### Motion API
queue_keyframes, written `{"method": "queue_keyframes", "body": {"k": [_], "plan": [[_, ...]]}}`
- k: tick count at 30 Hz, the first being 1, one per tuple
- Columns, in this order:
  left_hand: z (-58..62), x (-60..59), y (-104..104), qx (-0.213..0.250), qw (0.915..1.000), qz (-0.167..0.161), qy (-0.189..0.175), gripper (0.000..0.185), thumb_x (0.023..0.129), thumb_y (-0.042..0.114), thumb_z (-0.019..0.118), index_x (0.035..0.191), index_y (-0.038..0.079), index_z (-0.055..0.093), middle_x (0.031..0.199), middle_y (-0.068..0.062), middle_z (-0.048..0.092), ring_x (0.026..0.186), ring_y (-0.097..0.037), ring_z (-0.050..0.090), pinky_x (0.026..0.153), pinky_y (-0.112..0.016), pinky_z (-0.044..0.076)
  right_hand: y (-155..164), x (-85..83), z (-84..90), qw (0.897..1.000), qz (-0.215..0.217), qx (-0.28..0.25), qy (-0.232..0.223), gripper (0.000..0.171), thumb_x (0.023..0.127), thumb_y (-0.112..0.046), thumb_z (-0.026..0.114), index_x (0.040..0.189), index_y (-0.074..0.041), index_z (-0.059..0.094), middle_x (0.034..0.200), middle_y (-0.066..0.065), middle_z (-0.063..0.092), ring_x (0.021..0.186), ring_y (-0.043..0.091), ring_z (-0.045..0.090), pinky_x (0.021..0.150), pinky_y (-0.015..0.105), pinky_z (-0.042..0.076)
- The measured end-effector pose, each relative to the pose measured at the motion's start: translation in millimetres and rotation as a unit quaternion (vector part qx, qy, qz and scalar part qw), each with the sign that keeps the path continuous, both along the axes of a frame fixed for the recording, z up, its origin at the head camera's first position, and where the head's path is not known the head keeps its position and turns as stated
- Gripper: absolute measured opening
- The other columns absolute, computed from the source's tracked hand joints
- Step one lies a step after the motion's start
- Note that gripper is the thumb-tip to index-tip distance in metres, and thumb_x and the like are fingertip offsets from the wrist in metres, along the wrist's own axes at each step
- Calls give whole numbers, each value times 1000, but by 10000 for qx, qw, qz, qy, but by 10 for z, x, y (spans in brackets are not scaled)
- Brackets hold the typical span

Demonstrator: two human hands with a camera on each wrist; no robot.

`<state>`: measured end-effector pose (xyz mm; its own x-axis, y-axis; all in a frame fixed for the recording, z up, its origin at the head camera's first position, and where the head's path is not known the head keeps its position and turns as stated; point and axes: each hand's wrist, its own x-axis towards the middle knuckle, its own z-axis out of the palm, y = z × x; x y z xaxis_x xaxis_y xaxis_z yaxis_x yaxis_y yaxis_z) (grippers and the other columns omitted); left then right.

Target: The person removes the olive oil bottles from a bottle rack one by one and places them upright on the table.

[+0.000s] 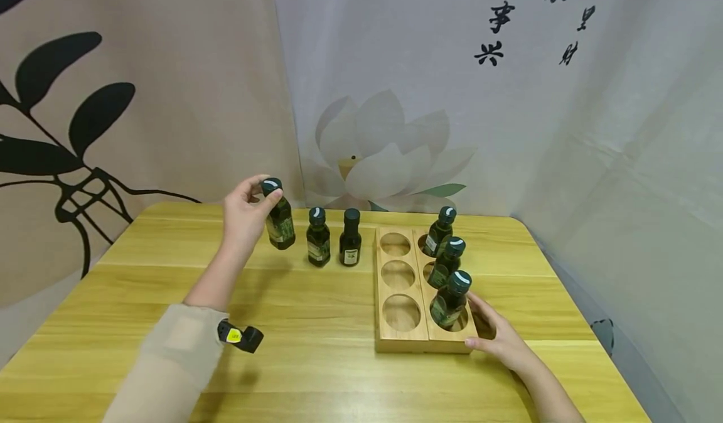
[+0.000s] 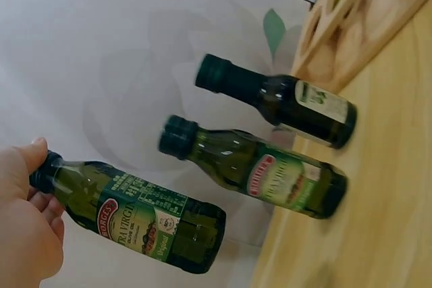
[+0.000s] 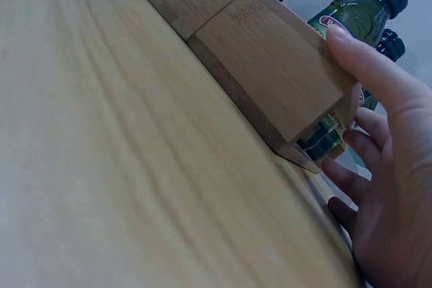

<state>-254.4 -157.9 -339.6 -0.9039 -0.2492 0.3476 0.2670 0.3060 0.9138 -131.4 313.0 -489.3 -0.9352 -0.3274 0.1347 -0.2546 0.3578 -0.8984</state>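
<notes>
My left hand (image 1: 261, 192) pinches the black cap of a small dark green oil bottle (image 1: 280, 223) and holds it tilted at the table's back left. In the left wrist view the hand (image 2: 34, 193) shows at the bottle's (image 2: 135, 214) neck. Two like bottles (image 1: 318, 240) (image 1: 350, 240) stand upright to its right. A wooden rack (image 1: 401, 340) has three empty holes (image 1: 398, 274) in its left column and three bottles (image 1: 447, 263) in its right. My right hand (image 1: 484, 329) rests on the rack's near right corner (image 3: 270, 65), thumb (image 3: 364, 65) on its front.
The wooden table (image 1: 316, 379) ends close to the right of the rack and just behind the bottles. Printed curtains (image 1: 395, 96) hang right behind it. A small black camera (image 1: 240, 336) sits on my left wrist.
</notes>
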Motion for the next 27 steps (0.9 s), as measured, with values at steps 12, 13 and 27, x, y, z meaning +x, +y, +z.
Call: {"method": "queue_keyframes", "body": {"k": [12, 13, 27], "plan": [[-406, -121, 14, 148, 9995, 221, -151, 37, 87, 17, 73, 120, 4, 63, 106, -9, 63, 89, -15, 52, 70, -23, 42, 3, -7, -25, 10000, -37, 73, 18, 84, 81, -8, 74, 149, 0, 26, 144, 32, 32, 131, 48, 28, 99, 13, 26], [-433, -123, 15, 147, 9994, 237, -186, 38, 87, 18, 73, 120, 4, 63, 106, -9, 63, 88, -14, 51, 67, -23, 42, 3, -7, -27, 10000, -36, 68, 11, 84, 81, -8, 74, 150, 0, 26, 144, 32, 33, 131, 48, 28, 99, 14, 26], [-723, -187, 46, 125, 9995, 290, -48, 40, 86, 13, 73, 121, -1, 62, 108, -15, 65, 97, -20, 54, 83, -29, 37, 10, -13, -38, 9999, 5, 56, 90, 84, 80, -5, 73, 149, 2, 25, 144, 33, 31, 131, 47, 28, 99, 14, 27]]}}
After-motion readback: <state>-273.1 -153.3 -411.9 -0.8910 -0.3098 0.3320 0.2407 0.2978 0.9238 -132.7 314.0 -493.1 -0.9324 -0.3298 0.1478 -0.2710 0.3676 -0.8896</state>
